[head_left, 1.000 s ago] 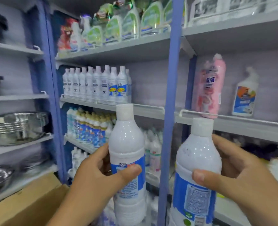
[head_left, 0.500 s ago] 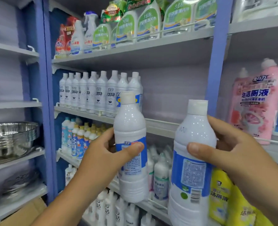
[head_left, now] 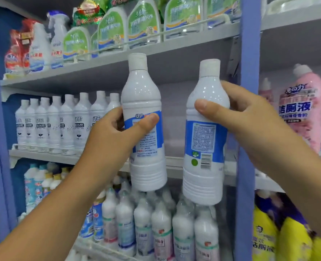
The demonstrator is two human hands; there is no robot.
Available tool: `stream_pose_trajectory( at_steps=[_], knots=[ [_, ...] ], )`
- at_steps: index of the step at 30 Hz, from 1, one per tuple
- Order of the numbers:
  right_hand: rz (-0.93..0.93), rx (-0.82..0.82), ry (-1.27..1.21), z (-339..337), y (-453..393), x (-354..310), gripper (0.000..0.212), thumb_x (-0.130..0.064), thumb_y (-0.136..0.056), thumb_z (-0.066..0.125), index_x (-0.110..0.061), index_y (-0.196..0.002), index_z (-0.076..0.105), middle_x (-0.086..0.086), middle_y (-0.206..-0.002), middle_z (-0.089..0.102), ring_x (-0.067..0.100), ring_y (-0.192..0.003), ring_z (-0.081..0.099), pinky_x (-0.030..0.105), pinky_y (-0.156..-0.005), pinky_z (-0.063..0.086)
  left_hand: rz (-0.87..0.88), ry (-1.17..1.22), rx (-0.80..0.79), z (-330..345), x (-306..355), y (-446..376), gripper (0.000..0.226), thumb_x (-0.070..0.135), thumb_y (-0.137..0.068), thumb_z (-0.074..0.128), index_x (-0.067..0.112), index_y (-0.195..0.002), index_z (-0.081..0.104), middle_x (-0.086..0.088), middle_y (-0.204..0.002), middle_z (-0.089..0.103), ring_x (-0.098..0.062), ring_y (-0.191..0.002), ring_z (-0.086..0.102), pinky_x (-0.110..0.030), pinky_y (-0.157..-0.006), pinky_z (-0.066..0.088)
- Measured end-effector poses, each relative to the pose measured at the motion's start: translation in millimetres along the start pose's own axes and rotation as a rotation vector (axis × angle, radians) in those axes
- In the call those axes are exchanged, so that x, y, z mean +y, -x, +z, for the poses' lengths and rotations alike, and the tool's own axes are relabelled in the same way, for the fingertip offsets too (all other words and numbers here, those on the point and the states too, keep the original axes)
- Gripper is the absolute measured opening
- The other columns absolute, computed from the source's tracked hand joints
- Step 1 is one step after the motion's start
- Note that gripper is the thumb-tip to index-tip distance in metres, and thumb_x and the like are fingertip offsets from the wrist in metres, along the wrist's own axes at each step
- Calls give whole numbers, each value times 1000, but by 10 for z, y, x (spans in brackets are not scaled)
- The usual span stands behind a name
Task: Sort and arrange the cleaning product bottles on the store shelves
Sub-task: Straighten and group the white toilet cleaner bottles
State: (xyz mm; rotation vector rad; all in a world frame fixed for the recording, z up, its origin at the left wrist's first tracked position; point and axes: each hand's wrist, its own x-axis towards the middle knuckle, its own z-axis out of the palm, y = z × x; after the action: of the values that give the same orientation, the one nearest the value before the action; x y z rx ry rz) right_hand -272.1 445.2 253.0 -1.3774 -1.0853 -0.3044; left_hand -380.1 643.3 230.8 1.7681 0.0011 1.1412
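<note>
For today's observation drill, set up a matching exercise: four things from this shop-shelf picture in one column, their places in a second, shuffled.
Things
1. left hand
2. pink bottle
3. green-label spray bottles
4. yellow bottles

Places
A. top shelf
B. right of the blue post, middle level
C. around a white bottle
D. bottom right

Pairs: 1-C, 2-B, 3-A, 4-D

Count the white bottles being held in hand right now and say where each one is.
2. One white bottle is gripped by the left hand; the other white bottle is gripped by the right hand. Both are raised upright before the middle shelf.
</note>
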Motion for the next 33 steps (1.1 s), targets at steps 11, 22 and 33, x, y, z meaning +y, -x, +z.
stream_pose_trajectory(
  at_steps=[11, 22, 33],
  knots=[
    [11, 212, 224, 270, -927, 159, 27, -33, -90, 76, -22, -113, 70, -3, -101, 76, 7, -86, 73, 21, -67, 58, 24, -97, -164, 234, -372, -1194, 49, 51, -78, 84, 26, -115, 63, 11, -102, 73, -4, -88, 72, -24, -67, 53],
    [223, 203, 425, 375, -1090, 681, 24, -33, -89, 76, -27, -110, 65, -3, -103, 72, 16, -91, 71, 41, -79, 60, -113, -47, -244, 369, -828, -1481, 55, 45, -80, 84, 20, -119, 55, 2, -109, 70, -14, -93, 70, -34, -74, 57],
    [325, 180, 421, 408, -1101, 803, 33, -38, -90, 75, -29, -116, 57, -4, -107, 69, 15, -93, 70, 37, -79, 61, -184, -125, -304, 425, -980, -1357, 49, 46, -81, 83, 23, -113, 55, 4, -105, 69, -13, -92, 69, -34, -74, 58]
  ],
)
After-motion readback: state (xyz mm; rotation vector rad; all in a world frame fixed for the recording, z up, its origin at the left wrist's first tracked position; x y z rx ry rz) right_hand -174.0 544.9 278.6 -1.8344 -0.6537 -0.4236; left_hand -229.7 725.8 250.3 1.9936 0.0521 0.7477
